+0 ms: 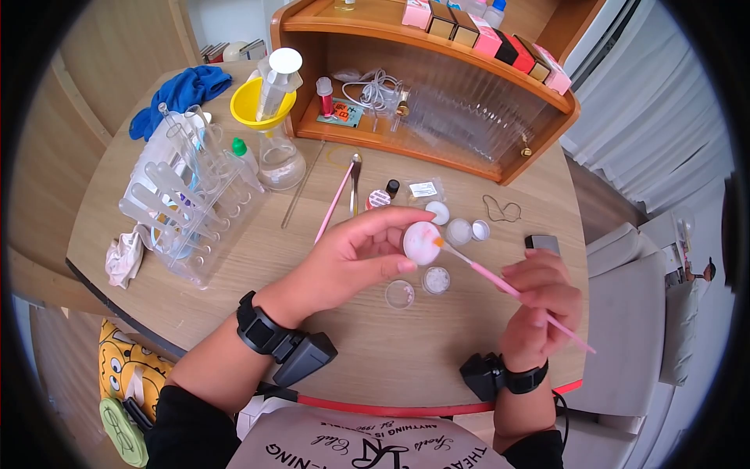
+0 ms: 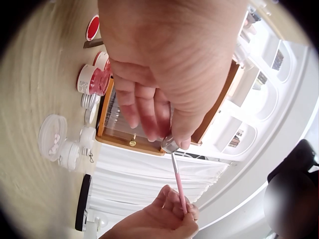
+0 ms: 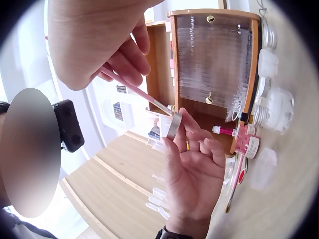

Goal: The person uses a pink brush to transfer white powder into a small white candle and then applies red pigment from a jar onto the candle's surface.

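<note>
The left hand (image 1: 344, 254) pinches a small round metal tin (image 1: 422, 244) between thumb and fingers, its pinkish-white face turned up in the head view; the tin's silver side (image 3: 174, 125) shows in the right wrist view. In the right hand (image 1: 543, 301) a pink-handled brush (image 1: 500, 283) is gripped, its orange tip touching or just over the tin's face. Below the tin are an open dish of pink bits (image 1: 400, 294) and a small jar of white flakes (image 1: 436, 280). White round containers (image 1: 459, 230) stand just right of the tin.
A test tube rack (image 1: 199, 242) and a flask (image 1: 281, 162) with a yellow funnel (image 1: 244, 105) stand at left. Behind is a wooden cabinet (image 1: 433, 51). Another pink brush (image 1: 334, 202) lies left of a small labelled jar (image 1: 378, 200); a black object (image 1: 542, 243) is at right.
</note>
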The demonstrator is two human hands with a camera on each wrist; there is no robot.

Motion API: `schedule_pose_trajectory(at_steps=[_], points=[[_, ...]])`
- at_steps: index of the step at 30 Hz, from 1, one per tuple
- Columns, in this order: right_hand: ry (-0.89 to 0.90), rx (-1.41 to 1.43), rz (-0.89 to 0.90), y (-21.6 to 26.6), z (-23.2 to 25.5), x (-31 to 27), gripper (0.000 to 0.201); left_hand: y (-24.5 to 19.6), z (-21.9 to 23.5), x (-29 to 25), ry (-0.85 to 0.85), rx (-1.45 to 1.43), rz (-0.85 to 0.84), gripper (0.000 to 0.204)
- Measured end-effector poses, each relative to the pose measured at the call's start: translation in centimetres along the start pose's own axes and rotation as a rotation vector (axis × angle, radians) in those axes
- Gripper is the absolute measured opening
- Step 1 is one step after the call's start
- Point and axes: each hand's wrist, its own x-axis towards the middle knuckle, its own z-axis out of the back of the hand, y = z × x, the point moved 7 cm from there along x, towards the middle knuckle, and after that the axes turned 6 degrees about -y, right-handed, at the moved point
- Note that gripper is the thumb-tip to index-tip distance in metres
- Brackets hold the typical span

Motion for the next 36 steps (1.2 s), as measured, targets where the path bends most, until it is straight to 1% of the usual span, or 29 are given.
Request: schedule_pose_trajectory(at_steps=[1, 2, 3, 5, 7, 10, 15, 17, 21, 23, 27, 30, 32, 33, 35, 36], points=[[-0.038, 0.035, 0.001, 0.0, 0.6, -0.1, 0.015, -0.3, -0.1, 0.0, 0.017, 0.024, -0.046, 0.049], [-0.076, 0.071, 0.003, 0.0, 1.0, -0.2, 0.015, -0.3, 0.0, 0.0, 0.016, 0.025, -0.047, 0.049], [-0.075, 0.072, 0.003, 0.1, 0.9, -0.1, 0.015, -0.3, 0.0, 0.0, 0.015, 0.026, -0.046, 0.049], [-0.046, 0.052, 0.004, 0.3, 0.6, 0.1, 0.016, -0.5, -0.1, 0.0, 0.015, 0.027, -0.044, 0.049], [-0.026, 0.036, 0.011, 0.4, 0.1, 0.2, 0.016, 0.0, -0.1, -0.1, -0.011, -0.022, 0.05, 0.053], [0.007, 0.02, 0.02, 0.4, -0.3, 0.3, 0.016, 0.2, -0.2, -0.1, 0.002, -0.013, 0.067, 0.053], [0.032, -0.017, 0.005, 0.2, -0.3, 0.2, 0.016, 0.1, -0.2, -0.1, 0.003, -0.009, 0.067, 0.052], [-0.058, 0.031, -0.014, -0.1, 0.8, -0.1, 0.017, 0.0, -0.1, 0.0, -0.003, -0.005, 0.065, 0.051], [-0.065, 0.041, 0.016, 0.3, 0.8, 0.1, 0.017, -0.1, -0.1, 0.0, -0.01, 0.005, 0.053, 0.051], [0.008, -0.001, 0.032, 0.5, -0.1, 0.3, 0.017, 0.0, -0.2, 0.0, -0.005, 0.0, 0.057, 0.051], [0.013, -0.009, 0.02, 0.2, -0.4, 0.2, 0.018, 0.1, -0.2, -0.1, 0.0, 0.003, 0.063, 0.052], [-0.017, -0.024, -0.01, -0.1, 0.1, 0.1, 0.017, 0.0, 0.0, 0.0, -0.004, 0.009, 0.055, 0.052], [-0.095, 0.041, -0.01, -0.2, 1.0, -0.1, 0.017, -0.1, 0.1, 0.0, -0.01, 0.011, 0.048, 0.052], [-0.095, 0.042, -0.009, -0.1, 1.0, 0.0, 0.017, -0.1, 0.1, 0.0, -0.01, 0.014, 0.049, 0.052], [-0.019, 0.021, 0.027, 0.2, 0.3, 0.2, 0.018, -0.1, 0.0, 0.0, -0.009, 0.018, 0.052, 0.052], [-0.02, 0.019, 0.026, 0.2, 0.1, 0.3, 0.018, 0.0, -0.1, -0.1, -0.007, 0.016, 0.06, 0.052]])
